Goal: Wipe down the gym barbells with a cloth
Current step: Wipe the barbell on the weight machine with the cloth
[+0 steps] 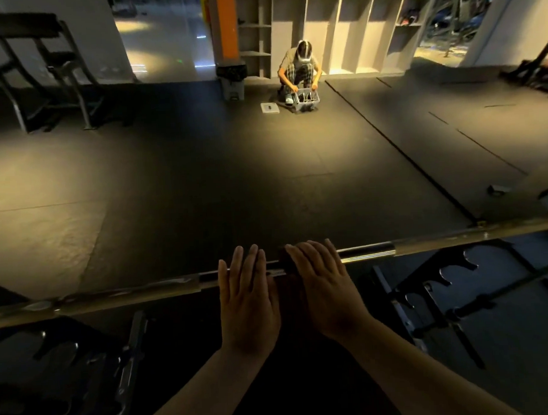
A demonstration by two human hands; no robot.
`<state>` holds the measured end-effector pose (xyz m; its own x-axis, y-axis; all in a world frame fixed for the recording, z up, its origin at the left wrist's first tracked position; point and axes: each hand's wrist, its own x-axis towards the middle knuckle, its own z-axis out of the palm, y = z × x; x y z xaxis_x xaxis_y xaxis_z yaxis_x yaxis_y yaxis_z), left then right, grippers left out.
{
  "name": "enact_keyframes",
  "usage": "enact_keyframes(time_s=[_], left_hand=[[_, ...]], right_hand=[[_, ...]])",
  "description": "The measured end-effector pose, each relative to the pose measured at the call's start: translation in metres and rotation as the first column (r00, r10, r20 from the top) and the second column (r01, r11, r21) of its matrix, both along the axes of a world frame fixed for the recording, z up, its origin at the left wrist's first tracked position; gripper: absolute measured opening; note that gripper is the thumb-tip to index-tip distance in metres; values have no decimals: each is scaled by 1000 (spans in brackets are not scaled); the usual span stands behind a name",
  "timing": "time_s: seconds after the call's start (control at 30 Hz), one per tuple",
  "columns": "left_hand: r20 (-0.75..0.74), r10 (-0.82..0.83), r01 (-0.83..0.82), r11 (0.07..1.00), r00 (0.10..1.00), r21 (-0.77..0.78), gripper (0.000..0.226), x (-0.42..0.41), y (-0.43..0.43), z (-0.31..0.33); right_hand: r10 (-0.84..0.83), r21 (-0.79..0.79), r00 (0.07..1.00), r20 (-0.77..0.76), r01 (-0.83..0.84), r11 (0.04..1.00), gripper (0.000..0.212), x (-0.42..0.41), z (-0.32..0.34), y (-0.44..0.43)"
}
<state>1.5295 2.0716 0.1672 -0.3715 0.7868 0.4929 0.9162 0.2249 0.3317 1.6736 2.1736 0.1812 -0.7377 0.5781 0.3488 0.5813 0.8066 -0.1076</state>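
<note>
A long steel barbell (423, 244) runs across the view from lower left to upper right, resting on a rack. A dark cloth (289, 278) is draped over the bar near its middle. My right hand (323, 286) lies flat on the cloth with straight fingers reaching over the bar. My left hand (246, 298) rests beside it to the left, fingers straight and laid across the bar, its edge touching the cloth. Most of the cloth is hidden under my right hand.
Black rack hooks (436, 276) sit below the bar on the right, more rack parts (128, 352) on the left. Dark rubber floor (203, 178) stretches ahead. A person (299, 70) crouches over a grey basket (307, 99) near shelving (338, 28). A bench frame (44, 69) stands far left.
</note>
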Motion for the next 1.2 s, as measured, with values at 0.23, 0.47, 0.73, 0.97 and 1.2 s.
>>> enact_keyframes(time_s=[0.23,0.47,0.73,0.97,1.2], left_hand=[[-28,-10,11,999,1000,32,50,6,7,2],[-45,-71,72,997,996,22,49,26,22,4],[-54,-14,13,1000,998,-23,48,49,46,8],[-44,41,-43,998,998,-34,48,58,55,10],[-47,43,-45,998,998,-43,49,61,55,7]], right_hand=[[-340,-144,928,-154,319,937,55,2,-3,-6],[-193,89,981,-26,195,977,51,56,7,40],[-222,-25,969,-105,221,975,50,70,-1,33],[-164,-1,985,-46,164,986,42,67,28,77],[-173,-6,981,-87,173,985,54,88,-2,45]])
